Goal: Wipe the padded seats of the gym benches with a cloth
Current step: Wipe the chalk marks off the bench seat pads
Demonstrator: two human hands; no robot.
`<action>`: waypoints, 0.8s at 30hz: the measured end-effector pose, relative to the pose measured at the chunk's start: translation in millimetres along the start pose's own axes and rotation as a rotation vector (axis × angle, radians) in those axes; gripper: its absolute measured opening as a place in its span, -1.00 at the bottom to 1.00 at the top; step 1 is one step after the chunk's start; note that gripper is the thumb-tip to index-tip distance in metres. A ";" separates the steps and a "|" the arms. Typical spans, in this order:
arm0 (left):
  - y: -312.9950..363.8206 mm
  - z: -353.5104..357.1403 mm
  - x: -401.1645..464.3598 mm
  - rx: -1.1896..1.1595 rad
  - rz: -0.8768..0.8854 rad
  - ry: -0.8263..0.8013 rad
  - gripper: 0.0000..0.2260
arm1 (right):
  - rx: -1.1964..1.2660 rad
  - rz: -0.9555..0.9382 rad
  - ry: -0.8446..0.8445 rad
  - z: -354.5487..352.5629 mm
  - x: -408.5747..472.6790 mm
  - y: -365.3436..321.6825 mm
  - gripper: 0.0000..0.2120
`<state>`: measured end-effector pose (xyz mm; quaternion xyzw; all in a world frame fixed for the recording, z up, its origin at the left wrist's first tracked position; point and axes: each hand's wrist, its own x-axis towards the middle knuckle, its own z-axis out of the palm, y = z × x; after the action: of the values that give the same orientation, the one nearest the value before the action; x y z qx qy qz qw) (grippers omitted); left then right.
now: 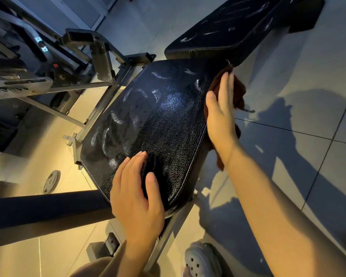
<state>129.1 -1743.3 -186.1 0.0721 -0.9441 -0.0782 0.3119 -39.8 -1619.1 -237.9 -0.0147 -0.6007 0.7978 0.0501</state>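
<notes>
Nearest the camera, a pale perforated clog (203, 260) stood on the tiled floor (308, 56) below the near end of the seat pad (160, 124). No container showed anywhere.

The seat pad was a black, rounded-corner cushion of cracked, glossy leather-like material with a stitched seam along its edge. Its long axis ran from its near end toward the far backrest pad (238, 27), slanting from lower middle to upper right. Curved pale smears marked its top.

The left hand (136, 194) lay flat on the near end of the seat pad, fingers straight and close together, thumb spread, gripping nothing.

The right hand (222, 114) pressed a dark reddish-brown cloth (239, 90) against the right side edge of the seat pad, near its far corner. Its fingers were straight and laid flat over the cloth, not curled round it. The cloth was soft and bunched, and part of it hung below the wrist.

Left of the seat pad's near end, a dark padded roller (44, 208) stuck out sideways. A round metal weight plate (51, 181) lay on the floor beyond it.

Beyond the seat pad, the backrest pad was long, black and flat, streaked with similar pale smears. Left of the seat pad's far end stood a grey steel frame (100, 56) of square tubes.
</notes>
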 end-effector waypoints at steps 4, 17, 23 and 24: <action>-0.1 -2.0 3.1 -0.062 -0.079 -0.032 -0.63 | 0.024 -0.004 -0.052 10.4 -62.6 1.2 -0.38; -30.8 -49.6 20.2 -0.414 0.008 -0.429 -0.53 | -0.267 -0.246 0.111 80.0 -241.0 38.2 -0.45; -87.7 -81.0 19.9 -0.043 0.233 -0.605 -0.36 | -0.214 -0.351 0.072 55.4 -196.5 52.5 -0.40; -93.7 -83.6 17.0 -0.049 0.182 -0.650 -0.34 | -0.184 -0.343 0.080 50.7 -188.2 49.3 -0.43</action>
<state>173.9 -1846.6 -128.1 -0.0486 -0.9946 -0.0918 0.0017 140.1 -1699.5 -278.1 0.0517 -0.6622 0.7182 0.2074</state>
